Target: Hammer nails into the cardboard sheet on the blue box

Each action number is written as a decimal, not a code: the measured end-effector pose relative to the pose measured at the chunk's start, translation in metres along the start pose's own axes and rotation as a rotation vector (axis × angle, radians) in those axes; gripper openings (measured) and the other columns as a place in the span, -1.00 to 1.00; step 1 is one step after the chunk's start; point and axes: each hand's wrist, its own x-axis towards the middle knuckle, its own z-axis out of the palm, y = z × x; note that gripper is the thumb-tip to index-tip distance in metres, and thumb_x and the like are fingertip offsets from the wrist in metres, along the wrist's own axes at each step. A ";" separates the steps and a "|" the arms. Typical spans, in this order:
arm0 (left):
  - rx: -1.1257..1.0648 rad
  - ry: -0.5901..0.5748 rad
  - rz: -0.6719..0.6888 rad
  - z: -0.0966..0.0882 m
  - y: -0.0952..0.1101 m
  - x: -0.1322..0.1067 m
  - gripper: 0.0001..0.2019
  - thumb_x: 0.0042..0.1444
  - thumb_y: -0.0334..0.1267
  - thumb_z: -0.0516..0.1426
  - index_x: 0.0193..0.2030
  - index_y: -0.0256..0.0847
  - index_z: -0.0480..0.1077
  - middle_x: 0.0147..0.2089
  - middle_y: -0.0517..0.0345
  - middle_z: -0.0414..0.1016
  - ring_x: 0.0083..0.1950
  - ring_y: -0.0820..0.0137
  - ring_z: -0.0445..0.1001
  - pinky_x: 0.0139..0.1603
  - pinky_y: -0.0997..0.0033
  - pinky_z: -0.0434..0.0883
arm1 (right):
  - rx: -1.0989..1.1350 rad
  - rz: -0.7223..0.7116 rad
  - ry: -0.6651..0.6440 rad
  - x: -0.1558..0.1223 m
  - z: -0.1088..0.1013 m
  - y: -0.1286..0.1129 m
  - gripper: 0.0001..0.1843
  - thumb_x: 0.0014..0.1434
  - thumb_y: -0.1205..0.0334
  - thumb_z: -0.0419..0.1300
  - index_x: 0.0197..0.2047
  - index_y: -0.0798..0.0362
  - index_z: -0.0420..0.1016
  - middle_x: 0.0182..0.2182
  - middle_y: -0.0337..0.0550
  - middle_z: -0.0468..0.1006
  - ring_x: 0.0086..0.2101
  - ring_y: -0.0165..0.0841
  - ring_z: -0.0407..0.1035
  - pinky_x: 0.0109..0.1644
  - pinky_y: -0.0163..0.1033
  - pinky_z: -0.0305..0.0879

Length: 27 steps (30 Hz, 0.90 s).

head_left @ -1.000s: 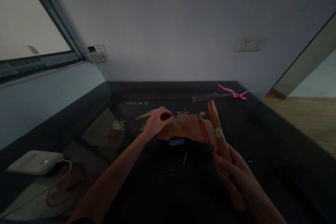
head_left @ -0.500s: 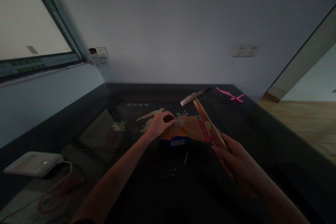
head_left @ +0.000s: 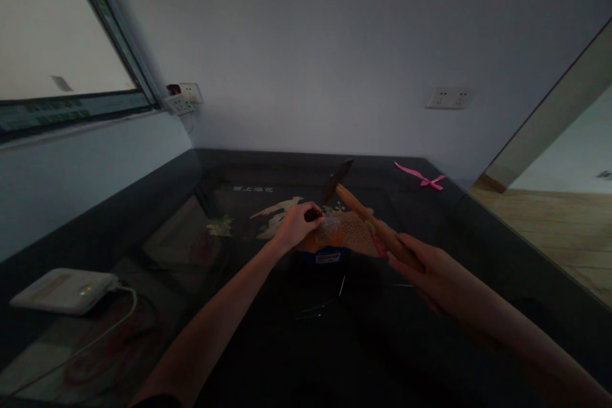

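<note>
My right hand (head_left: 433,268) is wrapped round the wooden handle of a hammer (head_left: 366,213), whose dark head is raised near my left hand. My left hand (head_left: 299,226) has its fingers closed in a pinch at the left end of a brown, dotted strip (head_left: 351,229) with a pinkish-red band at its right. Whatever is between these fingertips is too small and dark to make out. The strip rests over a blue object (head_left: 327,257) with a white label. Nearer to me, several thin shiny pins or nails (head_left: 342,285) lie on the dark tabletop (head_left: 268,344).
At the left, a white power bank or similar device (head_left: 64,291) has a white cable (head_left: 127,312) plugged in. A pink ribbon (head_left: 421,176) lies at the back right. Behind the table rises a wall with sockets (head_left: 448,98); a window frame (head_left: 76,108) is on the left.
The hammer head has swung left and tilted, coming closer to my left hand. My left hand keeps its pinch at the strip's left end.
</note>
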 end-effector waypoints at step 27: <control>0.062 -0.001 -0.016 0.003 -0.002 -0.001 -0.91 0.00 -0.29 0.17 -0.34 -0.25 0.42 -0.36 0.17 0.50 -0.33 0.39 0.44 -0.27 0.42 0.33 | -0.241 0.066 -0.104 -0.001 0.000 -0.002 -0.56 0.03 0.23 0.15 0.02 0.09 0.38 -0.53 -0.19 0.48 -0.71 -0.48 0.26 -0.73 -0.41 0.15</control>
